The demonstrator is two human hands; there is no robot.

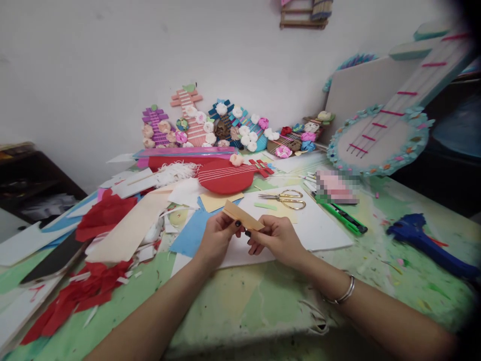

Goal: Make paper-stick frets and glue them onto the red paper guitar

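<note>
My left hand (217, 234) and right hand (277, 236) pinch a rectangular tan paper strip (243, 220). Gold-handled metal scissors (280, 197) lie farther right.

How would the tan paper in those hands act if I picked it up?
The tan paper would probably feel light, since it looks small and thin. It may stay fairly straight rather than flop, as its end sticks up past the left hand without drooping. It likely wouldn't roll, because it looks flat, not round.
</note>
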